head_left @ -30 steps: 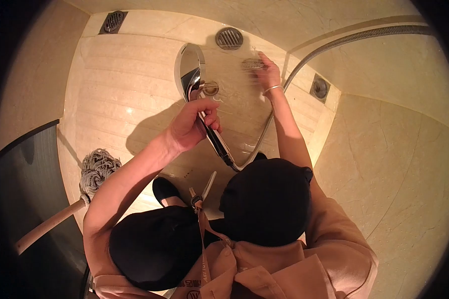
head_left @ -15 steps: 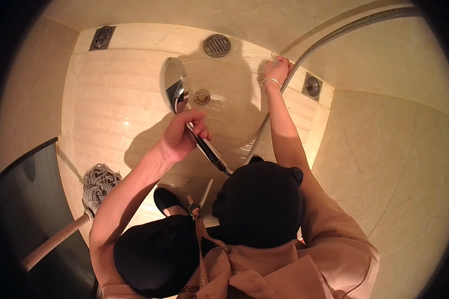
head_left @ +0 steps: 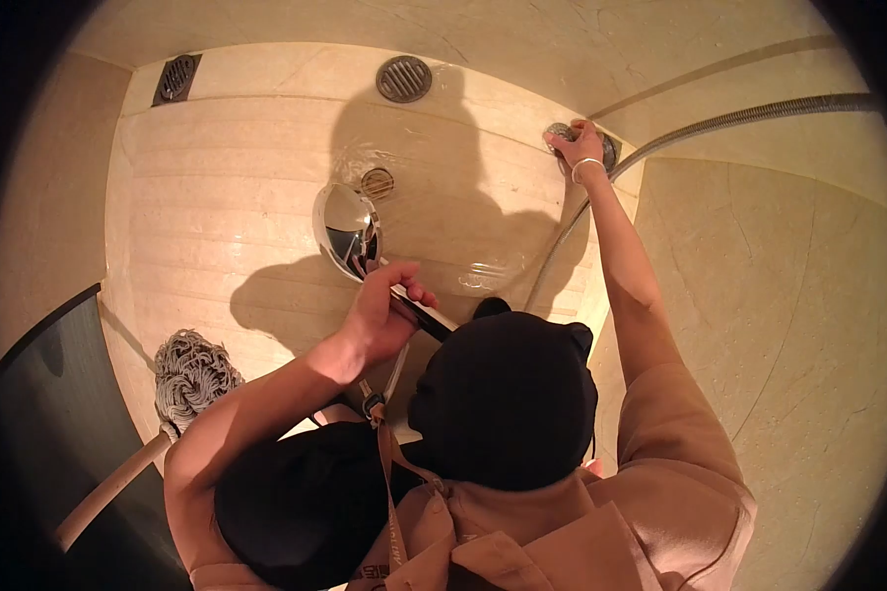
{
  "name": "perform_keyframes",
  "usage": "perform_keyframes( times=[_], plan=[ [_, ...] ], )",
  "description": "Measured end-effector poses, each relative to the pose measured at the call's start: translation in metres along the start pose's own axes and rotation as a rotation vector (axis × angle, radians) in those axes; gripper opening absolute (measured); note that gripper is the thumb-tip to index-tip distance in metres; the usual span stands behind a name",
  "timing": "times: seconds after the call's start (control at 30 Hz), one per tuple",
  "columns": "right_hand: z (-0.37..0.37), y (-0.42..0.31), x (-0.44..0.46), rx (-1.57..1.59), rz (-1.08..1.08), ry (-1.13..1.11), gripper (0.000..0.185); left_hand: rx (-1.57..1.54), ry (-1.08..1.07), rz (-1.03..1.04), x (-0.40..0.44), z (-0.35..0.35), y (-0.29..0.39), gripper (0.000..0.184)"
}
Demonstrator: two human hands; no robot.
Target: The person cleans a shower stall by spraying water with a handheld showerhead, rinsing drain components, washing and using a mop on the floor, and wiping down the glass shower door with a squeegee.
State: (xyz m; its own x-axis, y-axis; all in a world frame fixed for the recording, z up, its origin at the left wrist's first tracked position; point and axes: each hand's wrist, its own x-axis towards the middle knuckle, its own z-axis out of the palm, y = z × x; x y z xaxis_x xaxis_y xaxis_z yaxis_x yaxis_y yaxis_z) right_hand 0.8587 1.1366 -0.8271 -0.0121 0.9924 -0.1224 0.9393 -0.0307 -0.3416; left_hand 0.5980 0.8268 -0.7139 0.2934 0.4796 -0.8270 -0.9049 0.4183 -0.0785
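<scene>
Toward one o'clock, our right hand, partly closed, grips a round metal piece, apparently off the corner drain beside it; grates sit in place at ten and twelve. Our left hand curls around the shower head.

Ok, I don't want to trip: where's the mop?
In the head view, the mop is at the left, beside the left forearm and the dark panel.

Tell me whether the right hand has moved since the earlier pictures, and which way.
Yes, the right hand has moved toward the right-hand corner drain, now close beside it.
</scene>
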Motion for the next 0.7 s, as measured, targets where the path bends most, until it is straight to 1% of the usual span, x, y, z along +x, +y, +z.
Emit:
perform_keyframes(
  times=[0.03, 0.13, 0.23, 0.27, 0.37, 0.43, 0.47, 0.53, 0.57, 0.63, 0.67, 0.7],
  plan=[
    [-0.001, -0.002, 0.000, 0.013, -0.009, -0.031, 0.066, -0.032, -0.006, -0.036, 0.000, 0.002, -0.003, 0.019],
    [-0.002, -0.007, 0.006, -0.087, -0.040, -0.166, 0.058, 0.041, -0.130, 0.010, -0.001, 0.009, 0.000, 0.019],
    [0.002, -0.016, -0.001, -0.270, -0.097, -0.100, 0.057, 0.089, -0.189, 0.008, -0.006, 0.025, 0.004, 0.019],
    [0.001, -0.020, -0.002, -0.247, -0.023, -0.108, 0.057, 0.115, -0.200, 0.016, -0.006, 0.027, 0.004, 0.019],
    [0.000, -0.030, -0.004, -0.166, 0.112, -0.062, 0.059, 0.166, -0.206, 0.057, -0.004, 0.028, 0.001, 0.019],
    [-0.004, -0.027, -0.001, -0.115, 0.140, -0.065, 0.057, 0.170, -0.188, 0.104, 0.001, 0.024, -0.005, 0.019],
    [-0.006, -0.027, 0.000, -0.091, 0.154, -0.063, 0.055, 0.167, -0.164, 0.090, 0.001, 0.023, -0.007, 0.019],
    [-0.005, -0.009, 0.014, 0.187, 0.122, -0.207, 0.042, 0.159, -0.115, 0.061, -0.001, 0.021, -0.010, 0.018],
    [-0.003, 0.005, 0.021, 0.329, 0.104, -0.277, 0.035, 0.244, -0.108, 0.111, -0.004, 0.023, -0.012, 0.014],
    [-0.007, 0.029, 0.022, 0.444, 0.023, -0.119, 0.031, 0.408, -0.101, 0.206, -0.020, 0.034, -0.009, 0.011],
    [-0.008, 0.038, 0.023, 0.502, -0.019, -0.039, 0.028, 0.556, -0.120, 0.256, -0.023, 0.041, -0.006, 0.010],
    [-0.021, 0.037, 0.010, 0.549, 0.012, 0.098, 0.027, 0.703, -0.138, 0.302, -0.024, 0.048, 0.000, 0.009]
  ],
)
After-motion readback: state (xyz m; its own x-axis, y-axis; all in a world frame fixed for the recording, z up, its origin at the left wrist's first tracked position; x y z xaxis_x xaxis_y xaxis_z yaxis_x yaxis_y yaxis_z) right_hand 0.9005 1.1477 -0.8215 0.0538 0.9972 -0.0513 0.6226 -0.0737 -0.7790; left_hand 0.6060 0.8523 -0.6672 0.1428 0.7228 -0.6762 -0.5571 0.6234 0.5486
